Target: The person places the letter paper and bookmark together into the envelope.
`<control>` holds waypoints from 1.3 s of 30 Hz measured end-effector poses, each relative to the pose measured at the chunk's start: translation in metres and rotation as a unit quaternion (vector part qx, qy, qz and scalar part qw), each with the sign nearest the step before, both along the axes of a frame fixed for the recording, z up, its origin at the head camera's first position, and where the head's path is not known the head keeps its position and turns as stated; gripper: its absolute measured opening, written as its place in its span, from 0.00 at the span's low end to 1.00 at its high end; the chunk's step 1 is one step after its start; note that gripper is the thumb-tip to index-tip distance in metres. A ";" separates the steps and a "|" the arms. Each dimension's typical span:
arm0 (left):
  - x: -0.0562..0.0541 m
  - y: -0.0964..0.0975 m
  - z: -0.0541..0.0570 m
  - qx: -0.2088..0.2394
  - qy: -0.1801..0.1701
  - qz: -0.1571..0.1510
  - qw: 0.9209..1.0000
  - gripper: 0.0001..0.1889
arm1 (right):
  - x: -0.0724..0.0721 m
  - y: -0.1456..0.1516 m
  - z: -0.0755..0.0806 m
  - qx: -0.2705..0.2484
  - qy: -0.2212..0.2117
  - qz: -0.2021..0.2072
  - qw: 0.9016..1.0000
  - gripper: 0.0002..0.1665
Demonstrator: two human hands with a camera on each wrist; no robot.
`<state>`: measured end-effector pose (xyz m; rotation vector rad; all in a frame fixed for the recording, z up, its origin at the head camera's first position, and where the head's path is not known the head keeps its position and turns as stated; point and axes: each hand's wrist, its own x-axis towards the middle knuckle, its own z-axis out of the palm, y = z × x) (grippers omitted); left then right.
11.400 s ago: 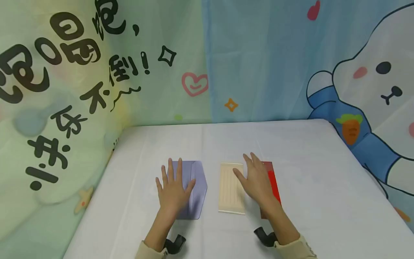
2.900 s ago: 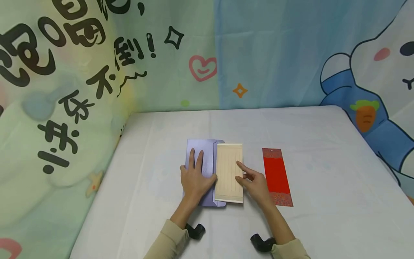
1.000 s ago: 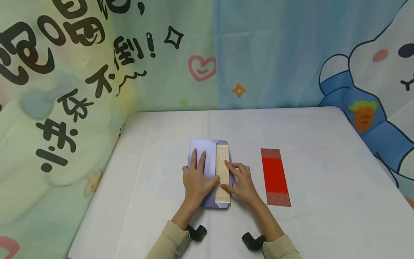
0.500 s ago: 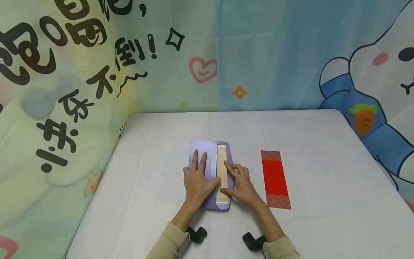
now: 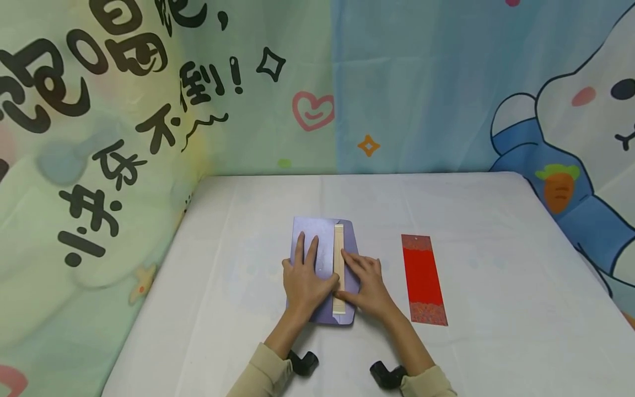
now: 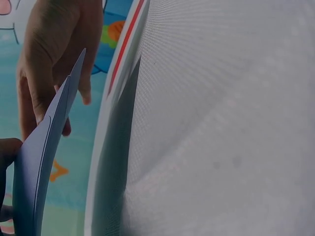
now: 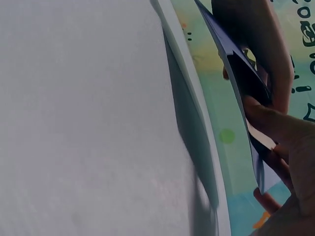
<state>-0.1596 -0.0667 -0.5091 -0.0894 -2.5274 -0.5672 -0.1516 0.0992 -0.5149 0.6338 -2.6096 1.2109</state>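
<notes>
A purple envelope [image 5: 324,234] is held upright in front of me, its opening toward the right. My left hand [image 5: 305,281] grips its left part, two fingers straight across the front, the thumb at the opening. My right hand [image 5: 369,284] pinches a cream lined letter sheet [image 5: 339,242], mostly hidden inside the envelope with a narrow strip showing. In the left wrist view the envelope [image 6: 30,162] stands off the tabletop, my right hand [image 6: 59,54] behind its open edge. The right wrist view shows my right thumb [image 7: 270,118] in the opening and my left hand [image 7: 261,39] beyond.
A red paper strip [image 5: 424,275] with patterned ends and a small hole lies on the white tabletop [image 5: 496,264] to the right. A printed curtain [image 5: 421,82] hangs behind and along the left side. Black wrist mounts [image 5: 303,364] sit below both hands.
Earlier the envelope and letter sheet lay apart under both hands. The sheet was then brought to the envelope and has slid left into it, leaving an ever narrower strip outside.
</notes>
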 end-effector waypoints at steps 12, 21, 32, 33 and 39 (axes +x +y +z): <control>-0.002 0.002 -0.002 0.003 0.013 -0.001 1.000 0.43 | -0.004 0.000 -0.006 0.027 0.064 -0.002 0.998 0.53; -0.003 0.000 -0.005 0.000 0.018 -0.001 1.000 0.42 | -0.004 0.004 -0.004 0.016 0.047 0.031 0.998 0.52; -0.002 0.002 -0.009 -0.006 0.039 -0.001 0.999 0.42 | 0.000 0.004 -0.009 0.044 0.077 0.034 0.995 0.56; -0.002 0.002 -0.009 -0.005 0.038 -0.001 0.999 0.42 | 0.000 0.004 -0.009 0.041 0.077 0.035 0.996 0.57; -0.005 0.002 -0.010 -0.008 0.043 -0.001 0.999 0.42 | -0.002 0.005 -0.009 0.007 0.045 0.075 0.996 0.60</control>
